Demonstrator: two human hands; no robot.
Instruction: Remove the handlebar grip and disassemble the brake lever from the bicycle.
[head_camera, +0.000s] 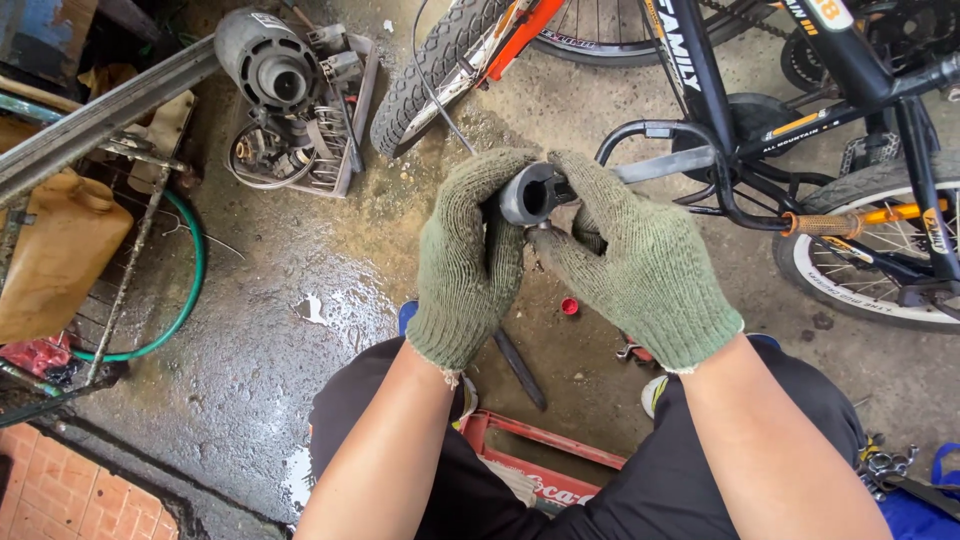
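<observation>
Across the upper right of the frame a black bicycle (850, 120) lies on the wet concrete floor (280, 330), its curved black handlebar (700, 150) reaching toward the centre, with a grey electric motor (265, 65) at upper left and a green hose (185, 290) at the left edge. At centre, the left hand (470, 260) and the right hand (640, 255), both in green knit gloves, are clenched around a dark rubber grip (530, 193) on the handlebar's end. Below the hands a small red cap (569, 307) lies on the floor.
</observation>
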